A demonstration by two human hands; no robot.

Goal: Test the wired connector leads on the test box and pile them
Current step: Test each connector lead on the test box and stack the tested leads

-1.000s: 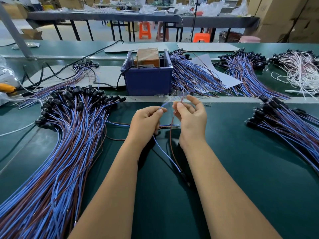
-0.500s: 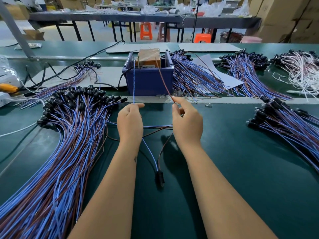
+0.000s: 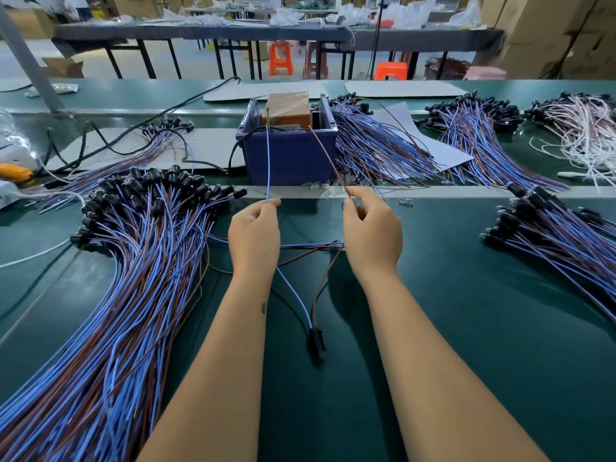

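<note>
One connector lead is stretching between the hands and the test box (image 3: 289, 110): its blue wire (image 3: 267, 161) is running straight up from the left hand (image 3: 255, 235) to the box's near left edge, and its brown wire (image 3: 328, 158) is slanting from the right hand (image 3: 371, 233) to the near right edge. Each hand is pinching its wire between thumb and forefinger, the other fingers curling in. Below the hands both wires are dropping to a black connector (image 3: 315, 340) that is lying on the green surface (image 3: 483, 328) between the forearms. The orange test box is sitting inside a blue bin (image 3: 290, 158). A large pile of leads (image 3: 110, 295) is fanning out at the left, a smaller pile (image 3: 560, 235) is lying at the right, and further bundles (image 3: 376, 148) are spreading beside the bin
</note>
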